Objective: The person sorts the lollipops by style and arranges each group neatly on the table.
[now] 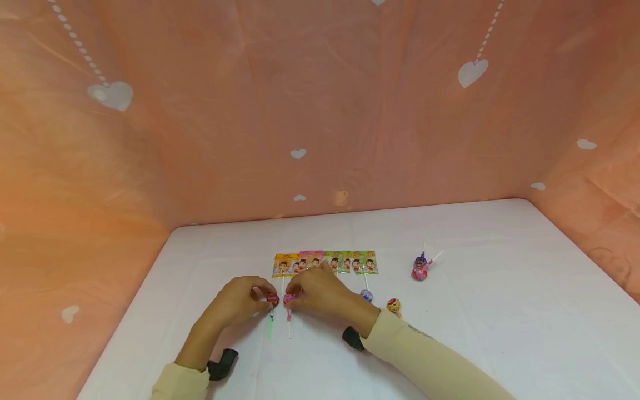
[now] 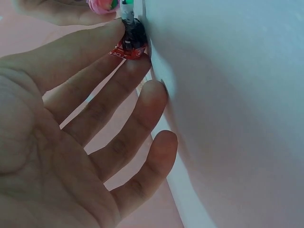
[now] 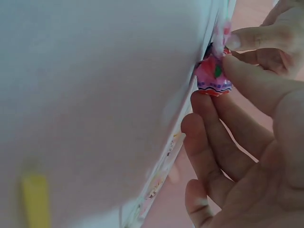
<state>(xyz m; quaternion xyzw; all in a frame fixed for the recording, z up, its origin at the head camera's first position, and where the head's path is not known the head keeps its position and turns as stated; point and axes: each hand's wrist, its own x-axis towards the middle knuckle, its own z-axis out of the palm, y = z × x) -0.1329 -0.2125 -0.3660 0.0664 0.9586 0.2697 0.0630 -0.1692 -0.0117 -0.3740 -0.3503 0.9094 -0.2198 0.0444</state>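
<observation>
On the desk (image 1: 475, 333), the left hand (image 1: 242, 301) pinches a red lollipop (image 1: 273, 300) by its head (image 2: 130, 49), and beside it a pink lollipop (image 1: 288, 300) is pinched likewise by the right hand (image 1: 321, 291), apparently so both sticks (image 1: 270, 329) lie parallel.

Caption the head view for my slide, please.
Left hand pinches a red lollipop, right hand a pink one, before cartoon-printed packets.

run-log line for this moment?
left hand: pinches red lollipop | right hand: pinches pink lollipop | lollipops: side by side | packets: row beyond them
</observation>
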